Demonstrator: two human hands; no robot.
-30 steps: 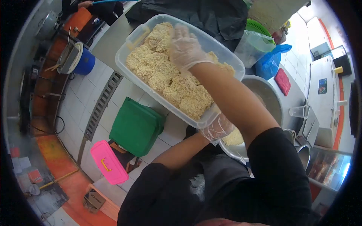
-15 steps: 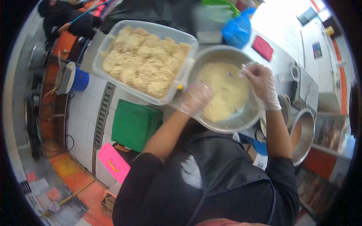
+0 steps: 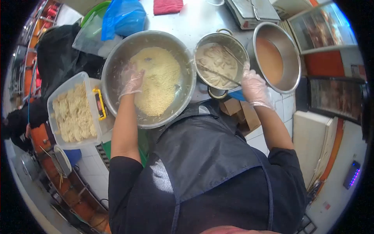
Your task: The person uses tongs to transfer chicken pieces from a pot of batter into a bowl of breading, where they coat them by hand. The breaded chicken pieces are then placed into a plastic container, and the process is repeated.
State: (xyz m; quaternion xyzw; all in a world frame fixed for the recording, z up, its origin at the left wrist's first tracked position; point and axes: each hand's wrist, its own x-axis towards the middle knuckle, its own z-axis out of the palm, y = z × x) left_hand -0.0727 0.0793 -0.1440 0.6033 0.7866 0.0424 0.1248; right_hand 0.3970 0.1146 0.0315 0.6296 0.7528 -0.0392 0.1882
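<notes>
My left hand (image 3: 132,81), in a clear plastic glove, is inside a wide metal bowl (image 3: 187,87). Its fingers are spread and touch the pale yellow crumbs (image 3: 163,85) there; the fingertips are partly blurred. My right hand (image 3: 255,89), gloved too, is at the right rim of a metal pot (image 3: 197,46). The fingers close around the end of metal tongs (image 3: 218,74), whose arms reach into the pot. Pieces in a creamy batter (image 3: 214,58) fill the pot. Left of the bowl is a clear plastic tub (image 3: 55,117) of crumb-coated pieces (image 3: 76,113).
A metal basin (image 3: 294,70) of orange liquid (image 3: 270,60) stands right of the pot. Behind are a blue plastic bag (image 3: 124,19), a red cloth (image 3: 167,6) and a metal scale (image 3: 253,13). Cardboard boxes (image 3: 245,117) sit below the table edge. Another person (image 3: 23,121) is at far left.
The view has turned rightward. My right hand has left the crumb bowl for the pot and taken hold of the tongs. My left hand has moved deeper into the crumbs.
</notes>
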